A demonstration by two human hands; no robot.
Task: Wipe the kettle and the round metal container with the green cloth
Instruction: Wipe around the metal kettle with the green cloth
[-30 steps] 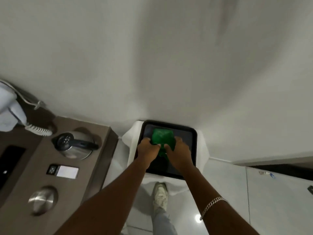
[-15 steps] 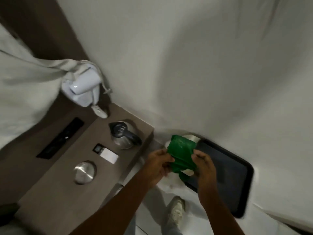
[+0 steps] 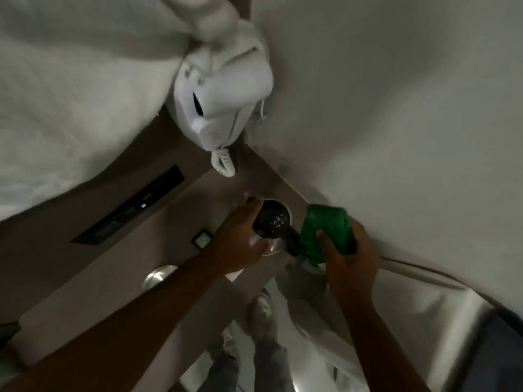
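Note:
The steel kettle point(image 3: 273, 222) with a black lid and black handle stands on the brown counter point(image 3: 113, 267) near the wall corner. My left hand point(image 3: 240, 236) lies against the kettle's left side, fingers curved around it. My right hand point(image 3: 351, 250) grips the folded green cloth point(image 3: 325, 230) just right of the kettle, beside its handle. The round metal container point(image 3: 160, 275) sits on the counter nearer to me, partly covered by my left forearm.
A white wall phone point(image 3: 220, 100) with a coiled cord hangs above the kettle. A dark slot panel point(image 3: 133, 207) and a small black-framed card point(image 3: 202, 239) lie on the counter. White fabric fills the upper left. My shoes point(image 3: 261, 306) stand on the tiled floor below.
The view swung left from the black tray to the counter. My left hand let go of the cloth and reached the kettle; my right hand carried the cloth up beside it.

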